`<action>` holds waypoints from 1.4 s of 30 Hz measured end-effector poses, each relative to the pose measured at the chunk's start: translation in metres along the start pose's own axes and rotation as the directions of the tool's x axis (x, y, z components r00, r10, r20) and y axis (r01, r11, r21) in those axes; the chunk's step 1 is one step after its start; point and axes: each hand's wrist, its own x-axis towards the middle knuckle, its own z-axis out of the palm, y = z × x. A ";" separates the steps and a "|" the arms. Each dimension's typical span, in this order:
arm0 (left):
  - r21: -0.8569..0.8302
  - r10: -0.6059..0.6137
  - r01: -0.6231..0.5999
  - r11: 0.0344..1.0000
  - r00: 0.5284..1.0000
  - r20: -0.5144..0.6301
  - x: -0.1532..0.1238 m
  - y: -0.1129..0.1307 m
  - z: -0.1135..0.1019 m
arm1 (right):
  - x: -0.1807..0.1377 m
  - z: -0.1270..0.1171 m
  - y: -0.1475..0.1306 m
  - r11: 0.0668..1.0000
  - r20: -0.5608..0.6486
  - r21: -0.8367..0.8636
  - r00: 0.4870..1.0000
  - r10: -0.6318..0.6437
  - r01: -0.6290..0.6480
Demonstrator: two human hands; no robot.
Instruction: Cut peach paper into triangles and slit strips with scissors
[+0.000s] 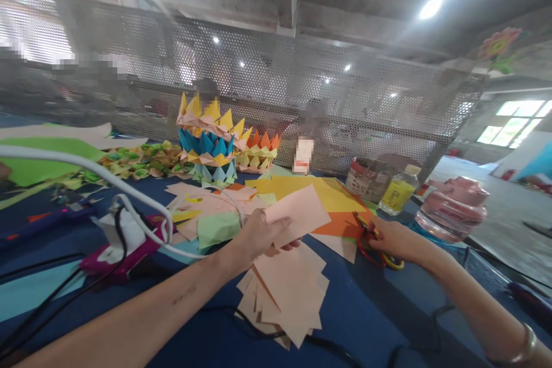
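My left hand (271, 230) grips a pale pink sheet of paper (304, 213), thumb on top and fingers beneath. Right below it, a loose stack of pink paper pieces (288, 293) is fanned out on the dark blue tabletop. To the right, my right hand (390, 237) has its fingers around a pair of scissors (366, 238) with red and yellow handles. The scissors are apart from the pink sheet. Orange paper (338, 224) and yellow paper (319, 192) lie flat behind my hands.
Folded-paper tiers (209, 141) stand at the back, beside piled small green pieces (142, 161). A white cable (107, 175) arches over a magenta power strip (129, 250) at left. On the right stand a yellow-labelled bottle (399, 191), a round tub (368, 178) and a pink jug (452, 210).
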 end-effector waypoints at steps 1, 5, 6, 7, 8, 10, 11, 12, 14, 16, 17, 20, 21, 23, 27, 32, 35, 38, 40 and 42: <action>0.003 -0.002 0.002 1.000 1.000 0.001 -0.001 0.001 0.000 | 0.001 0.000 -0.002 1.000 0.006 0.019 1.000 0.009 -0.009; 0.038 -0.012 0.013 0.999 1.000 -0.018 -0.001 0.002 0.001 | 0.005 -0.002 -0.005 0.995 -0.069 0.078 0.995 0.071 -0.065; 0.043 -0.007 0.008 0.999 1.000 -0.024 -0.001 0.001 0.001 | 0.006 -0.003 -0.005 0.993 -0.108 0.091 0.991 0.082 -0.072; 0.043 0.001 0.000 0.999 1.000 -0.030 0.000 0.002 0.001 | 0.007 -0.004 -0.006 0.993 -0.149 0.097 0.985 0.087 -0.073; 0.039 0.008 -0.007 0.999 0.999 -0.039 0.000 0.002 0.002 | 0.007 -0.005 -0.009 0.990 -0.186 0.122 0.979 0.086 -0.064; 0.017 0.011 -0.010 1.000 0.997 -0.074 0.000 0.004 0.003 | 0.004 -0.007 -0.018 0.955 -0.215 0.298 0.974 0.067 0.000; -0.006 0.015 -0.016 1.000 0.995 -0.099 0.000 0.005 0.004 | 0.001 -0.007 -0.025 0.892 -0.198 0.449 0.979 0.048 0.048; -0.036 0.027 -0.031 0.999 0.992 -0.126 0.000 0.006 0.004 | -0.002 -0.007 -0.033 0.777 -0.162 0.623 0.987 0.018 0.088; -0.091 0.059 -0.075 0.993 0.984 -0.168 0.000 0.008 0.005 | -0.010 -0.006 -0.050 0.555 -0.040 0.829 0.997 -0.071 0.072; -0.119 0.105 -0.129 0.984 0.976 -0.190 0.001 0.008 0.005 | -0.018 -0.004 -0.065 0.470 0.050 0.883 0.992 -0.119 0.012; -0.118 0.120 -0.146 0.982 0.972 -0.200 0.001 0.007 0.005 | -0.022 -0.003 -0.070 0.465 0.074 0.885 0.989 -0.127 -0.007; -0.118 0.133 -0.168 0.979 0.956 -0.260 0.003 0.006 0.003 | -0.030 -0.001 -0.077 0.499 0.073 0.867 0.985 -0.156 0.015; -0.126 0.135 -0.175 0.976 0.952 -0.273 0.004 0.005 0.003 | -0.032 -0.001 -0.078 0.509 0.054 0.859 0.981 -0.184 0.048; -0.145 0.145 -0.191 0.971 0.950 -0.277 0.004 0.005 0.002 | -0.036 -0.001 -0.077 0.508 0.019 0.853 0.966 -0.257 0.119; -0.166 0.169 -0.216 0.962 0.951 -0.258 0.005 0.004 0.002 | -0.043 -0.005 -0.081 0.450 0.002 0.879 0.941 -0.338 0.159; -0.146 0.174 -0.209 0.967 0.960 -0.222 0.003 0.003 0.003 | -0.044 -0.006 -0.085 0.490 0.013 0.850 0.922 -0.386 0.193; -0.139 0.179 -0.205 0.969 0.967 -0.179 0.001 0.003 0.004 | -0.043 -0.005 -0.084 0.491 -0.028 0.832 0.904 -0.426 0.257; -0.131 0.183 -0.202 0.971 0.972 -0.144 0.000 0.002 0.005 | -0.042 -0.003 -0.083 0.492 -0.045 0.823 0.897 -0.440 0.283; -0.139 0.182 -0.199 0.970 0.975 -0.128 0.000 0.001 0.005 | -0.042 -0.001 -0.083 0.485 -0.046 0.827 0.894 -0.446 0.284; -0.158 0.183 -0.201 0.967 0.976 -0.121 -0.002 0.001 0.006 | -0.042 0.000 -0.083 0.477 -0.049 0.833 0.895 -0.444 0.282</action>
